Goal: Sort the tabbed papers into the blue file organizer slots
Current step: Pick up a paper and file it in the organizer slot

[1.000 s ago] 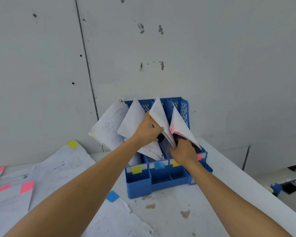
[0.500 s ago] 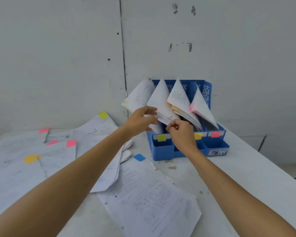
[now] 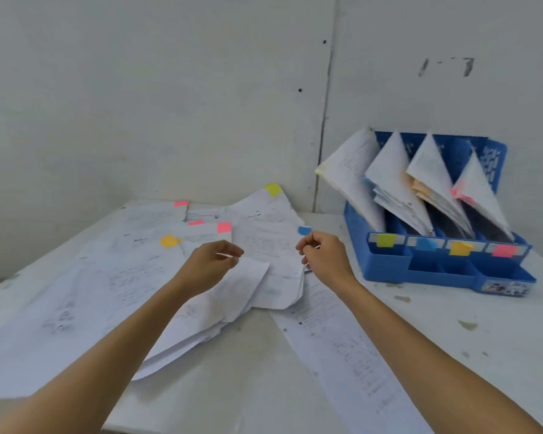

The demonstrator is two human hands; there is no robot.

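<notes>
Head view: the left hand [image 3: 212, 261] and right hand [image 3: 325, 256] hover with fingers loosely curled, apparently empty though blur hides detail, over the loose tabbed papers [image 3: 264, 245], a blue-tabbed sheet [image 3: 304, 230] lying just beyond the right hand, which is nearer the blue file organizer [image 3: 389, 267] at right.

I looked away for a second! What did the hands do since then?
Both hands left the blue file organizer: the left hand and right hand moved left, over the loose tabbed papers on the table. The filed papers in its four slots stayed put.
</notes>
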